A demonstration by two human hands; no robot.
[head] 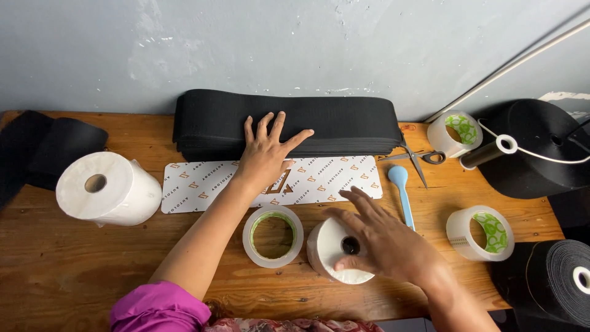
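Observation:
My left hand (267, 150) lies flat with fingers spread on a folded stack of wide black elastic band (344, 126) at the back of the wooden table (74, 270). Under its wrist lies a white patterned card (332, 178). My right hand (381, 237) rests on top of a small white roll (326, 249) with a dark core hole, fingers splayed over it. A clear tape roll with a green core (272, 237) sits just left of that white roll.
A large white paper roll (107, 187) lies at left beside black fabric (49, 147). Scissors (418, 160) and a light blue spatula tool (402, 190) lie right of the card. Two more tape rolls (455, 134) (480, 232) and big black spools (541, 147) (559, 280) stand at right.

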